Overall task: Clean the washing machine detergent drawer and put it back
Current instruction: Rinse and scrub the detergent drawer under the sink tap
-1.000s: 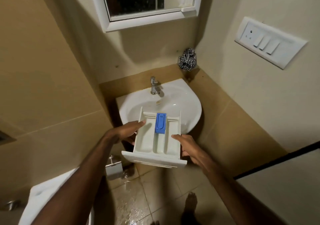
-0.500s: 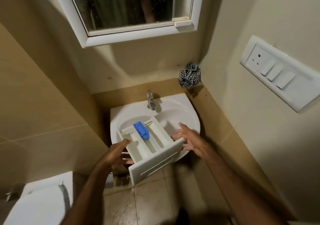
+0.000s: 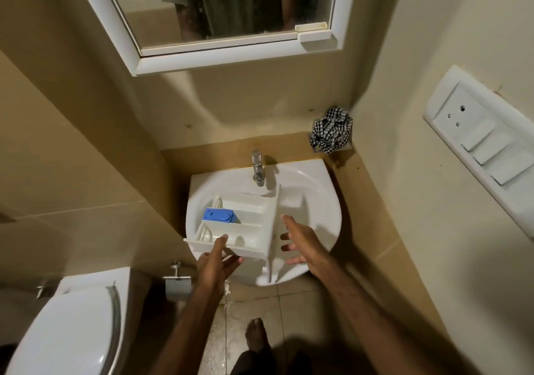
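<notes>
Drawer (image 3: 245, 224) is what we have swung round in the last second: before, we carried it with both hands, front panel toward us, above the front of the basin (image 3: 312, 201); now it lies crosswise over the bowl, front panel to the right, blue insert (image 3: 218, 215) at the left, just below the tap (image 3: 258, 169). Our left hand (image 3: 215, 262) grips its near edge, thumb on top and fingers curled beneath. Our right hand (image 3: 300, 244) has let go — it hovers just beside the front panel, fingers spread wide and holding nothing.

We judge this to mean the carrying is over and washing is about to begin, with the free hand likely bound for the tap. No water can be seen running, so the cleaning is not yet started, and refitting is far off.

As for writing — we can read none. The insert shows only faint moulded marks, too small to make out, and the switch plate (image 3: 482, 140) on the right wall is plain.
</notes>
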A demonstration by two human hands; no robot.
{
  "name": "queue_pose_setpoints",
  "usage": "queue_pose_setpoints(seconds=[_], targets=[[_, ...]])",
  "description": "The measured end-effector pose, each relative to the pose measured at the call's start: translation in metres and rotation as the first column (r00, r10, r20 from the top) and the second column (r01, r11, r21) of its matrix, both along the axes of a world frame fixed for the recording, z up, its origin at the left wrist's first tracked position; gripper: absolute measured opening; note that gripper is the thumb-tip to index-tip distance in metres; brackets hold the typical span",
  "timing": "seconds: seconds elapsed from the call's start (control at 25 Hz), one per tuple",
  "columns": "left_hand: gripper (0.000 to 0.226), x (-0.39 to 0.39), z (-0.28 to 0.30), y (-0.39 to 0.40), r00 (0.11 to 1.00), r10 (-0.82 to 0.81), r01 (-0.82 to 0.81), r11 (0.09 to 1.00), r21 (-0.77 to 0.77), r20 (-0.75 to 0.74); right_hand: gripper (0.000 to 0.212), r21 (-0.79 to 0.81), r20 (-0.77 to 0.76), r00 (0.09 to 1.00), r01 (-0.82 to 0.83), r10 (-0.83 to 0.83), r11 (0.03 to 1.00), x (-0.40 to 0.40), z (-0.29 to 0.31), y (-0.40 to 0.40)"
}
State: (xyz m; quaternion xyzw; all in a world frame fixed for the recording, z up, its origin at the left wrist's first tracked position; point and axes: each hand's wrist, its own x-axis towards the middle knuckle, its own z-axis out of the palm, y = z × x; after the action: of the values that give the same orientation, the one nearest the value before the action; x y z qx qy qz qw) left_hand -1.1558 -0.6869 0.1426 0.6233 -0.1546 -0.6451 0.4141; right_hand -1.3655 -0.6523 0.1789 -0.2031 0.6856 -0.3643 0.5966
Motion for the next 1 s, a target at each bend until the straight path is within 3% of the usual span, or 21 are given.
queue_pose_setpoints(seconds=[0.16, 0.36, 0.44, 0.52, 0.6, 0.68, 0.76, 0.8, 0.88, 1.0], targets=[[0.045, -0.021, -0.007, 0.004, 0.999, -0.032, 0.03, 0.998, -0.055, -0.042, 0.064, 0.028, -0.112, 0.987, -0.112, 0.114, 0.993, -0.001, -0.008, -0.017], [0.05, -0.031, -0.019, 0.001, 0.995, -0.084, 0.085, 0.996, 0.014, -0.063, 0.039, 0.067, -0.423, 0.885, -0.186, 0.197, 0.98, 0.0, -0.016, -0.043], [0.062, -0.026, -0.018, -0.007, 0.976, -0.164, 0.178, 0.98, 0.089, -0.143, 0.039, 0.079, -0.47, 0.852, -0.222, 0.233, 0.972, -0.001, -0.014, -0.054], [0.07, -0.02, -0.004, -0.012, 0.913, -0.356, 0.393, 0.9, 0.191, -0.199, 0.04, 0.102, -0.49, 0.83, -0.247, 0.265, 0.964, -0.003, -0.018, -0.062], [0.065, -0.014, 0.015, -0.019, 0.771, -0.629, 0.632, 0.741, 0.227, -0.094, 0.04, 0.124, -0.513, 0.806, -0.271, 0.295, 0.955, -0.004, -0.023, -0.071], [0.042, -0.012, 0.033, -0.038, 0.666, -0.713, 0.712, 0.695, 0.098, 0.218, 0.039, 0.133, -0.508, 0.807, -0.272, 0.301, 0.953, -0.004, -0.024, -0.076], [0.02, -0.011, 0.042, -0.077, 0.638, -0.581, 0.716, 0.688, -0.114, 0.505, 0.036, 0.134, -0.487, 0.825, -0.255, 0.287, 0.958, -0.004, -0.025, -0.081], [0.017, -0.012, 0.043, -0.103, 0.578, -0.469, 0.745, 0.637, -0.198, 0.668, 0.035, 0.135, -0.48, 0.833, -0.239, 0.275, 0.962, -0.005, -0.025, -0.083], [0.02, -0.019, 0.04, -0.161, 0.307, -0.177, 0.886, 0.411, -0.213, 0.935, 0.033, 0.141, -0.469, 0.848, -0.206, 0.248, 0.968, -0.005, -0.026, -0.086], [0.046, -0.047, 0.028, -0.237, -0.099, 0.158, 0.995, 0.043, 0.093, 0.983, 0.032, 0.144, -0.474, 0.857, -0.152, 0.203, 0.978, 0.001, -0.029, -0.089]])
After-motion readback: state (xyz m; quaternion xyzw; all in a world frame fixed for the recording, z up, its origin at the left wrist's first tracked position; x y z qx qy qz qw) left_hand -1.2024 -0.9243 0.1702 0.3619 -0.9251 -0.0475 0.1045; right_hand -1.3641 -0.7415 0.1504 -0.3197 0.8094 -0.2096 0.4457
